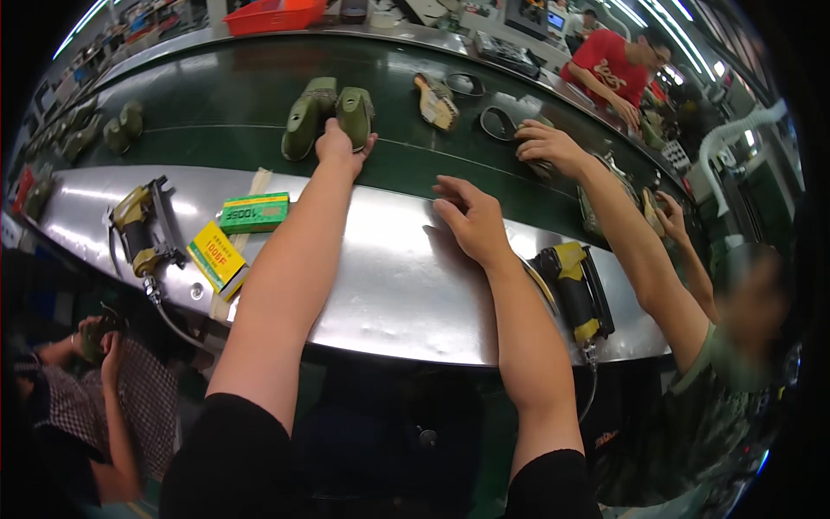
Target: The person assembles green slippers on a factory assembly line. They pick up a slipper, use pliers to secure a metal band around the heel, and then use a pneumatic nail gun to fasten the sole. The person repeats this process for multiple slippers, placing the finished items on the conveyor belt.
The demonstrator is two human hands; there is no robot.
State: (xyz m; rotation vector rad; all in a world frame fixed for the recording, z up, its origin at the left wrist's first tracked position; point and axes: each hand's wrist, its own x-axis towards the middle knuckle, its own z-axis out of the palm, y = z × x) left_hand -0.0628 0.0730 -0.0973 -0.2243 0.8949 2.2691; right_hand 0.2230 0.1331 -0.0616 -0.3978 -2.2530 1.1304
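Forward, left hand [341, 149] stretches to 2 lasts [302, 126]

The left hand [343, 150] partly hides a green shoe-shaped piece [354, 114]. Past the right end of the metal bench [406, 298], a co-worker's head [754, 310] is blurred.

Long white tube lights [79, 28] glow over a workshop, where a flat dark-green work surface [216, 95] stretches beyond a shiny silver metal ledge [406, 290]. A ribbed white duct [750, 118] curves at right.
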